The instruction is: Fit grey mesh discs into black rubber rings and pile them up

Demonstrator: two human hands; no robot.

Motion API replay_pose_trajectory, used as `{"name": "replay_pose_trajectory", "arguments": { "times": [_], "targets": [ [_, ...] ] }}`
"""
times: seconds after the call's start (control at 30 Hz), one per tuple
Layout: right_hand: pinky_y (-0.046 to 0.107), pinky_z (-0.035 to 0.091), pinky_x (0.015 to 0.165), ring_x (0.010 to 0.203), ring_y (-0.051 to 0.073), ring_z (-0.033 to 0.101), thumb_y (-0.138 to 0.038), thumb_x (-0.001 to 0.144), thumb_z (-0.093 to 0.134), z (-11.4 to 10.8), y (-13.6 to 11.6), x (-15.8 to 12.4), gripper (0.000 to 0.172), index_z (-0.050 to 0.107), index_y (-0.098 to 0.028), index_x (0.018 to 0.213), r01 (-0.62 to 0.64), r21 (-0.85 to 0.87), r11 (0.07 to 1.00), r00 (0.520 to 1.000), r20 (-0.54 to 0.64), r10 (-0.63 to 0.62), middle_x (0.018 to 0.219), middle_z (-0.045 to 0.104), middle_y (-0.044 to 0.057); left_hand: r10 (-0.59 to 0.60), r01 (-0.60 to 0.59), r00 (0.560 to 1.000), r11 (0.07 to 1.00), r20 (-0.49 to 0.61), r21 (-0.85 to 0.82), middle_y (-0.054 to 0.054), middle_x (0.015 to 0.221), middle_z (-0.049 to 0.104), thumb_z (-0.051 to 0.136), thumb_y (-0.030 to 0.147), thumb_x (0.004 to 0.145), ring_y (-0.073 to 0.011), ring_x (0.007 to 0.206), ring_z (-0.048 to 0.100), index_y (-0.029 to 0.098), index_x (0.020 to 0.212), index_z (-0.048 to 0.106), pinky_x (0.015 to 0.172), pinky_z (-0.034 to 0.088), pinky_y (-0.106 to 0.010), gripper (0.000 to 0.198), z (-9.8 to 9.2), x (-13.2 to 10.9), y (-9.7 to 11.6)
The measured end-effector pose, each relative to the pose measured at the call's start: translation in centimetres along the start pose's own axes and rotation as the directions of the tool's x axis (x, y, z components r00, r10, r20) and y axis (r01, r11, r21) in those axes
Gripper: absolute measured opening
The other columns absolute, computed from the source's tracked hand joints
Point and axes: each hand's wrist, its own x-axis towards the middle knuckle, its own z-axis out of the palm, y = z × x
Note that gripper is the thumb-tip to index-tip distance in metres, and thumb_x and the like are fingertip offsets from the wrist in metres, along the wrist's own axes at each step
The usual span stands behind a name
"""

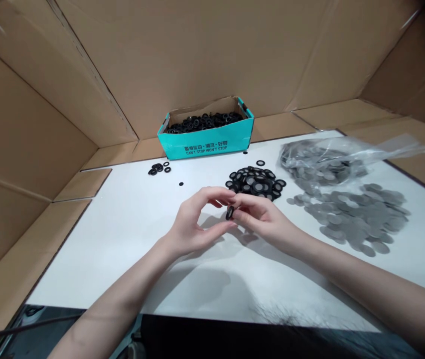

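My right hand (266,219) pinches a small black ring washer (229,213) between thumb and fingertips, holding it tilted nearly on edge above the white table. My left hand (193,219) curves around the ring from the other side, thumb apart from the fingers. Its fingertips reach the right hand's fingertips, and its thumb tip lies just below the ring. Just beyond my hands is a pile of black rings with grey discs in their centres (259,185). To the right, loose thin grey discs (357,217) lie spread in a heap.
A turquoise box (208,144) full of black rings stands at the back. A clear plastic bag (320,159) of grey discs lies at the back right. Several loose black rings (157,168) are at the back left. Cardboard walls (197,55) enclose the white table (122,224).
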Motion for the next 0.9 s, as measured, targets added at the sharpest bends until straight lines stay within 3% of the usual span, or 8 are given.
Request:
{"name": "replay_pose_trajectory", "arguments": {
  "times": [0.23, 0.43, 0.67, 0.9],
  "targets": [
    [0.031, 0.045, 0.078, 0.092, 0.02, 0.06, -0.046, 0.091, 0.06, 0.01, 0.3, 0.09, 0.029, 0.063, -0.019, 0.08, -0.037, 0.09, 0.995, 0.997, 0.072, 0.031, 0.091, 0.065, 0.006, 0.018, -0.017, 0.999, 1.0, -0.03, 0.017, -0.005, 0.101, 0.069, 0.083, 0.021, 0.077, -0.0146, 0.087, 0.066, 0.02, 0.119, 0.058, 0.079, 0.057, -0.027, 0.049, -0.05, -0.08, -0.15],
    [0.027, 0.044, 0.065, 0.075, 0.014, 0.056, -0.056, 0.086, 0.067, -0.01, 0.29, 0.07, 0.037, 0.062, -0.019, 0.089, -0.089, 0.24, 0.967, 0.991, 0.116, 0.063, 0.085, 0.062, 0.003, 0.029, -0.03, 0.999, 0.999, -0.028, -0.018, -0.004, 0.1, 0.069, 0.083, 0.02, 0.077, -0.0138, 0.086, 0.067, 0.02, 0.118, 0.058, 0.079, 0.057, -0.026, 0.048, -0.04, 0.07, -0.08],
    [0.023, 0.032, 0.05, 0.058, 0.009, 0.042, -0.052, 0.082, 0.071, -0.22, 0.24, -0.14, 0.036, 0.062, -0.018, 0.088, -0.188, 0.232, 0.954, 0.979, 0.124, 0.162, 0.073, 0.053, -0.001, -0.017, 0.018, 1.0, 0.997, 0.011, -0.073, -0.005, 0.102, 0.072, 0.08, 0.018, 0.08, -0.0166, 0.093, 0.074, 0.021, 0.12, 0.057, 0.086, 0.059, -0.027, 0.046, -0.28, 0.16, 0.14],
    [0.027, 0.041, 0.061, 0.07, 0.014, 0.052, -0.04, 0.075, 0.076, 0.07, -0.41, 0.02, 0.025, 0.066, -0.018, 0.083, -0.16, 0.216, 0.963, 0.987, 0.059, 0.151, 0.079, 0.062, 0.002, -0.027, 0.029, 0.999, 0.998, 0.038, -0.053, -0.006, 0.107, 0.075, 0.067, 0.017, 0.091, -0.0169, 0.095, 0.075, 0.021, 0.117, 0.063, 0.083, 0.06, -0.026, 0.026, -0.48, 0.22, 0.2]
  ]
}}
